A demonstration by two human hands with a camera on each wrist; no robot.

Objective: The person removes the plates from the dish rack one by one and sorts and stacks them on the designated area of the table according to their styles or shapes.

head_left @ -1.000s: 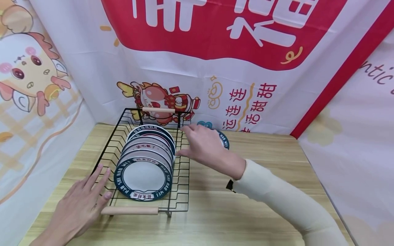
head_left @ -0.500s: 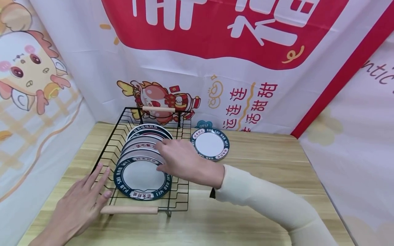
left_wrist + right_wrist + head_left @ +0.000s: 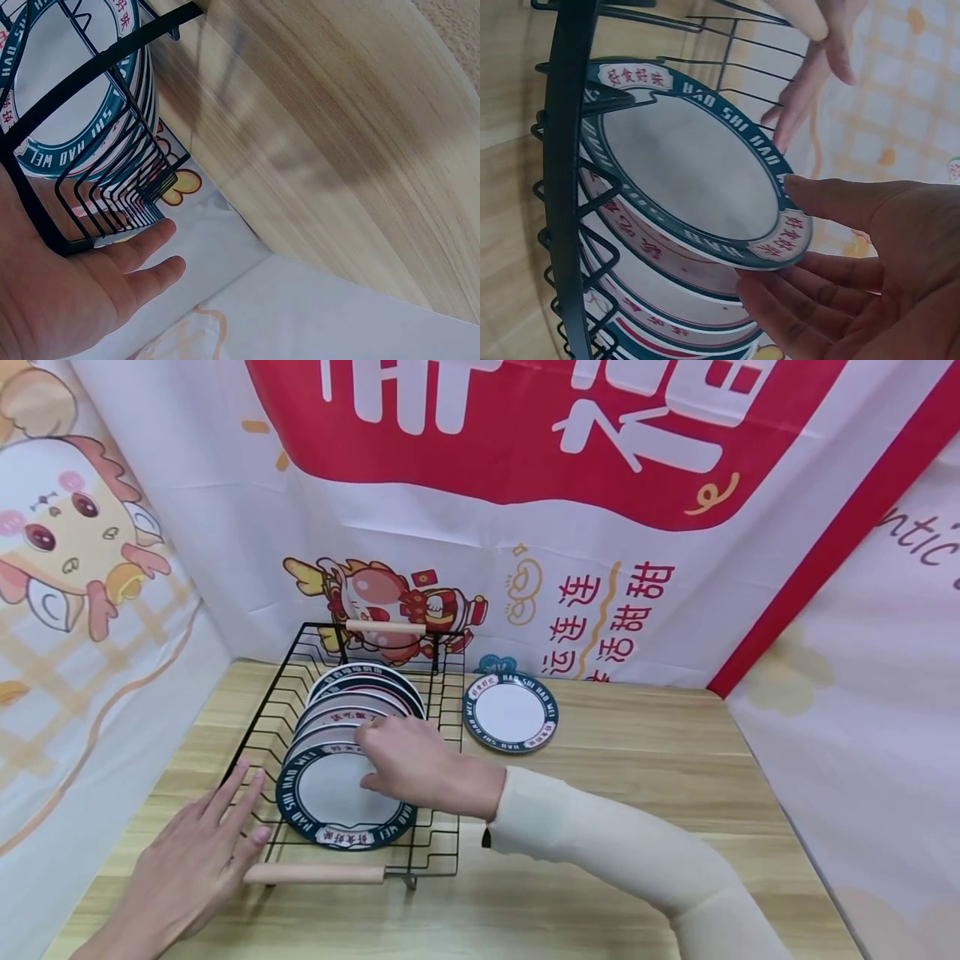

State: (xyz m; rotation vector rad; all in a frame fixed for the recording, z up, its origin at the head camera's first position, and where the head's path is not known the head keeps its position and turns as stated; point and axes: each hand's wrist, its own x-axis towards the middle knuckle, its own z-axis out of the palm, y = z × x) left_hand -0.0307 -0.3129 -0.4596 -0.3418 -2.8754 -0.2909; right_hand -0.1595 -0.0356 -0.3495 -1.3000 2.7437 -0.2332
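A black wire dish rack (image 3: pixel 442 827) with wooden handles holds several plates standing on edge in a row. At the front of the row is a white plate with a dark teal lettered rim (image 3: pixel 330 785). My right hand (image 3: pixel 423 764) pinches the upper rim of that plate; in the right wrist view the thumb (image 3: pixel 832 199) lies on its face and the fingers are behind it. My left hand (image 3: pixel 195 852) lies with spread, straight fingers against the rack's front left corner, beside the near wooden handle (image 3: pixel 318 873). In the left wrist view the palm (image 3: pixel 60 300) touches the black frame.
Another teal-rimmed plate (image 3: pixel 512 712) lies flat on the wooden table (image 3: pixel 637 827), right of the rack. Behind the table hangs a printed white and red cloth (image 3: pixel 465 527), and more printed cloth (image 3: pixel 97 685) borders the left side.
My right hand has come from beside the rack's right side, near the flat plate, leftward and nearer to the front plate's rim, which it now pinches. The left hand has stayed in place.
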